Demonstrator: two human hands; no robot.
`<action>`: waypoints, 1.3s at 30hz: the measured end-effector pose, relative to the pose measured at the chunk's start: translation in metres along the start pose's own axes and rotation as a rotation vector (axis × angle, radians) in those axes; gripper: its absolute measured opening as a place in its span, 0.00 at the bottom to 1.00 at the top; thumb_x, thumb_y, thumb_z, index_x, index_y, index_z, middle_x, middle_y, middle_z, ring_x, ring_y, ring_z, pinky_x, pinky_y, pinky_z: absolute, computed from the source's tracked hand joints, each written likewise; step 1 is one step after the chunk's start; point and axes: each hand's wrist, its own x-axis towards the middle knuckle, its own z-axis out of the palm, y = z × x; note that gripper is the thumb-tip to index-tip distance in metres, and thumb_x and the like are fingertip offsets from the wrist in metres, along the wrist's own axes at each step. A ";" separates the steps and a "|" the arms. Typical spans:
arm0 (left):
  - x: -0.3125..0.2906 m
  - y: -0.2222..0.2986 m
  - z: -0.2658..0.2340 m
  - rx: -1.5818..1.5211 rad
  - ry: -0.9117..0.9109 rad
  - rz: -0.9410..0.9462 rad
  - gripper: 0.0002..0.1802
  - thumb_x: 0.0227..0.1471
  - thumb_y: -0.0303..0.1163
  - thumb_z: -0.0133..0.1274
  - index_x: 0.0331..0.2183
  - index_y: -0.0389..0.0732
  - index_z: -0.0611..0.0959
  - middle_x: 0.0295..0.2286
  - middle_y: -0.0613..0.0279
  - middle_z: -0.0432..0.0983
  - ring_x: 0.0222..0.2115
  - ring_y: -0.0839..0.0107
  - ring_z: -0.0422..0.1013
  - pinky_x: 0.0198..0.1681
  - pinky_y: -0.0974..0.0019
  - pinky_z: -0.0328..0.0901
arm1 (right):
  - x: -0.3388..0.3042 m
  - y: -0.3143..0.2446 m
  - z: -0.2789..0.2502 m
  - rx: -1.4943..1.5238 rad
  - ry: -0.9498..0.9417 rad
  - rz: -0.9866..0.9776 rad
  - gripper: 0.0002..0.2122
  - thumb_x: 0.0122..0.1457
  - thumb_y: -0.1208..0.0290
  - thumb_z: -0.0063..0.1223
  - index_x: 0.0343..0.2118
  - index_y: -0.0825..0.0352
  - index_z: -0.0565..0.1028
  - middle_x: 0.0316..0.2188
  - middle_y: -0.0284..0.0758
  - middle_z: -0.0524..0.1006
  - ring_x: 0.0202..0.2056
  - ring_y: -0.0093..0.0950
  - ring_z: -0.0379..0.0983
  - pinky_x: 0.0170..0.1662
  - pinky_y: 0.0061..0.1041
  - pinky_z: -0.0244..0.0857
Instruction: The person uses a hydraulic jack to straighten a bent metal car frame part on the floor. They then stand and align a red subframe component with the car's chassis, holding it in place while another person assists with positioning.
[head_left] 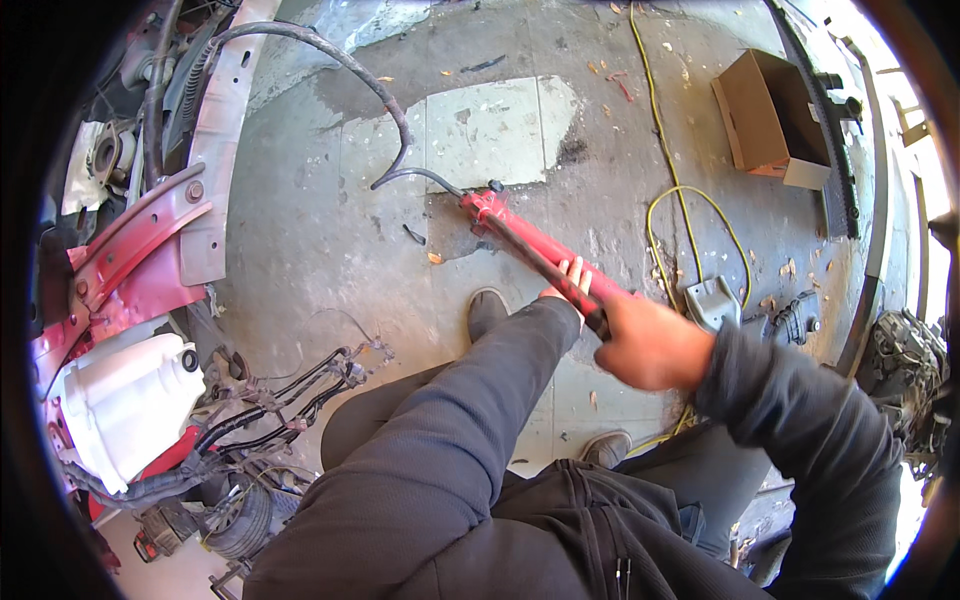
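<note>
A red hydraulic hand pump slants across the middle of the view, its far end pointing up and left. My left hand grips its body, with the fingers partly showing between the body and the lever. Closed around the near end of the dark and red pump lever is my right hand, slightly blurred. From the pump's far end a black hose loops up and away to the left.
Car front-end parts and a white plastic tank are on the left, with wiring hanging below. A yellow cord lies on the floor, looping by a grey metal piece. An open cardboard box sits far right.
</note>
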 end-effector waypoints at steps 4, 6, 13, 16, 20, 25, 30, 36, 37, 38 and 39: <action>0.003 0.002 0.014 -0.207 0.149 -0.117 0.38 0.75 0.34 0.37 0.81 0.48 0.52 0.82 0.58 0.37 0.81 0.52 0.44 0.78 0.59 0.59 | 0.005 0.035 0.016 -0.151 0.130 0.034 0.18 0.59 0.71 0.58 0.50 0.74 0.74 0.33 0.58 0.85 0.38 0.59 0.85 0.44 0.55 0.78; 0.003 0.002 0.017 -0.496 0.100 -0.174 0.40 0.74 0.34 0.38 0.81 0.49 0.51 0.82 0.56 0.38 0.80 0.51 0.46 0.77 0.58 0.61 | 0.030 0.081 0.052 -0.262 0.238 0.110 0.19 0.62 0.71 0.56 0.54 0.71 0.73 0.34 0.56 0.86 0.37 0.58 0.85 0.43 0.57 0.78; 0.003 -0.004 0.012 0.005 0.068 -0.020 0.40 0.73 0.35 0.36 0.81 0.48 0.51 0.82 0.48 0.39 0.80 0.40 0.44 0.81 0.50 0.52 | 0.042 0.083 0.083 -0.176 0.167 0.166 0.16 0.63 0.71 0.55 0.51 0.72 0.71 0.36 0.57 0.86 0.41 0.58 0.86 0.47 0.56 0.79; 0.002 -0.005 0.015 -0.212 0.142 0.006 0.52 0.62 0.38 0.56 0.79 0.36 0.54 0.79 0.32 0.38 0.79 0.31 0.43 0.83 0.45 0.44 | 0.003 0.015 0.025 -0.063 0.047 0.060 0.17 0.59 0.71 0.57 0.47 0.76 0.73 0.38 0.60 0.85 0.43 0.60 0.85 0.50 0.55 0.78; 0.001 -0.005 0.015 -0.279 0.128 0.003 0.45 0.67 0.37 0.47 0.79 0.37 0.55 0.80 0.37 0.38 0.80 0.34 0.41 0.83 0.46 0.44 | 0.000 -0.008 -0.017 -0.075 0.023 -0.135 0.16 0.59 0.70 0.56 0.47 0.77 0.76 0.33 0.59 0.85 0.39 0.59 0.85 0.45 0.53 0.80; -0.001 -0.005 0.006 -0.226 0.035 -0.049 0.47 0.66 0.31 0.47 0.81 0.42 0.51 0.81 0.41 0.33 0.81 0.40 0.40 0.80 0.54 0.55 | 0.041 0.094 0.063 -0.273 0.225 0.124 0.19 0.61 0.70 0.57 0.54 0.72 0.74 0.34 0.56 0.86 0.38 0.57 0.86 0.43 0.55 0.79; 0.010 -0.007 0.023 -0.530 0.062 -0.046 0.47 0.66 0.31 0.47 0.80 0.41 0.52 0.81 0.39 0.34 0.80 0.37 0.42 0.81 0.55 0.51 | 0.069 0.123 0.110 -0.153 0.275 0.251 0.20 0.60 0.74 0.55 0.55 0.74 0.72 0.36 0.59 0.86 0.42 0.60 0.86 0.49 0.59 0.78; 0.037 0.006 0.061 -0.334 0.408 -0.177 0.39 0.80 0.55 0.35 0.80 0.48 0.56 0.80 0.46 0.45 0.79 0.52 0.50 0.80 0.61 0.51 | 0.003 0.014 0.027 0.086 0.103 -0.008 0.15 0.57 0.72 0.57 0.44 0.78 0.76 0.35 0.62 0.84 0.45 0.62 0.83 0.49 0.55 0.76; 0.037 0.008 0.062 -0.105 0.388 -0.162 0.40 0.80 0.59 0.33 0.80 0.47 0.56 0.80 0.46 0.46 0.79 0.54 0.51 0.80 0.61 0.51 | -0.001 0.008 0.012 0.121 0.068 -0.059 0.14 0.57 0.71 0.57 0.41 0.79 0.77 0.34 0.62 0.83 0.44 0.61 0.83 0.48 0.54 0.76; 0.037 0.009 0.058 -0.980 0.490 -0.262 0.38 0.80 0.53 0.37 0.80 0.46 0.58 0.80 0.47 0.45 0.79 0.50 0.48 0.81 0.58 0.51 | -0.003 0.008 0.002 0.100 0.015 -0.074 0.13 0.56 0.72 0.56 0.37 0.79 0.78 0.34 0.63 0.83 0.44 0.61 0.83 0.47 0.54 0.76; 0.034 0.009 0.054 -1.070 0.316 -0.288 0.37 0.76 0.41 0.41 0.79 0.44 0.59 0.81 0.50 0.41 0.80 0.47 0.47 0.78 0.54 0.58 | 0.001 0.013 0.001 0.040 0.074 -0.058 0.14 0.56 0.72 0.56 0.41 0.78 0.77 0.34 0.62 0.83 0.43 0.61 0.83 0.47 0.55 0.76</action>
